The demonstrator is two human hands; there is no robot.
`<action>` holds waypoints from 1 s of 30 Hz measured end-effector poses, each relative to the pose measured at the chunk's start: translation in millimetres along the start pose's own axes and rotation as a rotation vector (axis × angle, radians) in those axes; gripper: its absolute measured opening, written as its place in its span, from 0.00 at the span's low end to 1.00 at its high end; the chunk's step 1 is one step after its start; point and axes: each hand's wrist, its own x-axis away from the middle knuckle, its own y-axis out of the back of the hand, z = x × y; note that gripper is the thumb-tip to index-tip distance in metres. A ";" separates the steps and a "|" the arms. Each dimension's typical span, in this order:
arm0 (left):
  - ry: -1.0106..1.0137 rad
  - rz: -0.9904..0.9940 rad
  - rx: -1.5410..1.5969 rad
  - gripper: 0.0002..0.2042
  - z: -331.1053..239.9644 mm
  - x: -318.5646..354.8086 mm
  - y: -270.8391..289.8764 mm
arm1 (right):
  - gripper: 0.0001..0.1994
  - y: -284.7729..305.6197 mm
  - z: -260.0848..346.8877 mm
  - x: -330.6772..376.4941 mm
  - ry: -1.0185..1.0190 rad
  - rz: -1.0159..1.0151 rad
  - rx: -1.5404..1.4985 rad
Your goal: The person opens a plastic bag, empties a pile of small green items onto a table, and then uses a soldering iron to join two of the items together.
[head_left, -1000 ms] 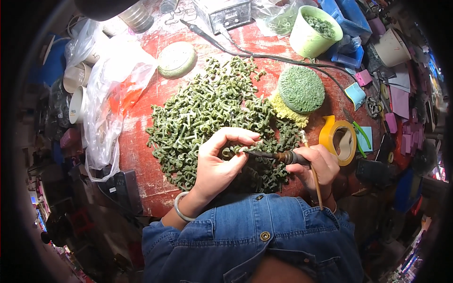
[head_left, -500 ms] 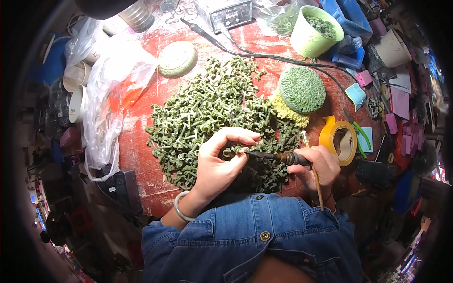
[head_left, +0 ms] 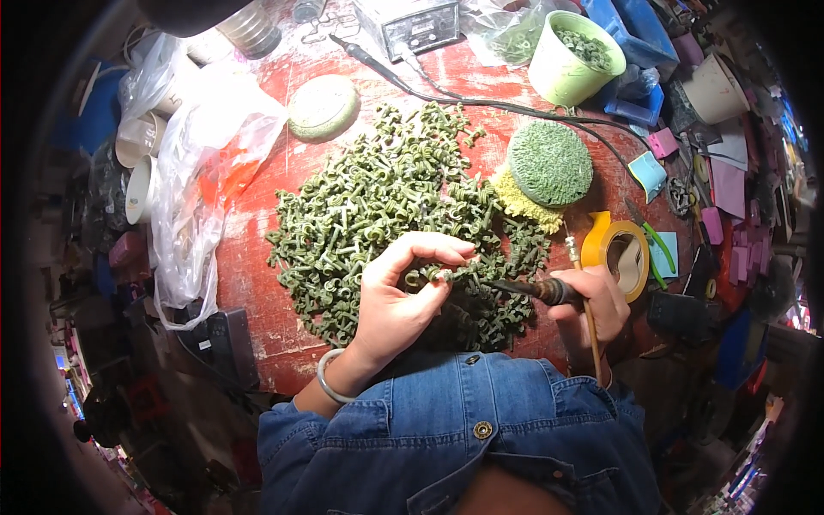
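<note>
My left hand [head_left: 399, 296], with a pale bangle at the wrist, pinches a small green curled piece [head_left: 418, 278] between thumb and forefinger. My right hand [head_left: 598, 306] is closed round a dark soldering-iron-like pen [head_left: 549, 291], whose narrow tip points left at the held piece with a gap between them. Also in the right hand is a thin brown stick [head_left: 591, 339], its whitish metal-looking end pointing away from me. Beneath and beyond both hands spreads a pile of small green curled pieces [head_left: 352, 215].
Near the right hand lie a yellow tape roll [head_left: 631, 279], green-handled pliers [head_left: 659, 247] and a round green block [head_left: 549, 163] on a yellow one. Black cables cross behind. Farther back are a grey box [head_left: 421, 30] and a light-green tub [head_left: 562, 73]; plastic bags [head_left: 193, 172] lie left.
My right hand has drawn back slightly to the right, taking the pen's tip away from the green piece. The stick moved with it. My left hand has stayed put.
</note>
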 end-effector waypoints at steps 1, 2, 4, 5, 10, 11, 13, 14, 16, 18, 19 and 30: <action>-0.019 0.028 -0.025 0.09 0.0 -0.1 0.7 | 0.22 1.5 0.8 -0.8 -0.011 -0.012 0.021; -0.024 0.024 -0.008 0.08 0.0 -0.3 1.2 | 0.22 2.2 0.7 -2.3 -0.005 -0.045 0.043; -0.035 0.016 0.026 0.08 0.1 0.0 0.9 | 0.19 3.0 -0.6 -6.1 -0.048 -0.075 0.115; -0.039 0.014 0.038 0.08 0.1 0.1 0.5 | 0.17 4.4 -1.4 -7.9 -0.104 -0.076 0.185; -0.053 0.002 0.062 0.07 -0.5 -0.6 -0.3 | 0.12 9.0 -10.2 -12.9 -0.216 -0.068 0.451; -0.068 0.004 0.059 0.07 -1.1 0.0 -0.2 | 0.12 9.2 -11.3 -12.3 -0.223 -0.046 0.489; 0.013 -0.013 0.075 0.07 -2.4 1.4 -0.1 | 0.12 8.8 -12.5 -11.2 -0.287 -0.006 0.497; 0.008 -0.014 0.089 0.07 -2.3 1.2 -0.1 | 0.12 8.5 -12.8 -11.0 -0.295 -0.012 0.509; 0.005 -0.017 0.112 0.07 -2.6 1.7 -0.3 | 0.13 8.0 -12.1 -11.3 -0.323 -0.020 0.458; 0.016 -0.020 0.129 0.07 -3.1 1.8 -0.1 | 0.15 8.4 -9.2 -11.8 -0.268 -0.090 0.363; 0.008 -0.015 0.136 0.07 -3.0 1.0 0.2 | 0.16 9.6 -7.3 -12.0 -0.268 -0.106 0.299; -0.154 -0.005 -0.046 0.11 -4.4 -0.7 2.0 | 0.21 11.0 -5.6 -1.7 -0.012 0.032 0.054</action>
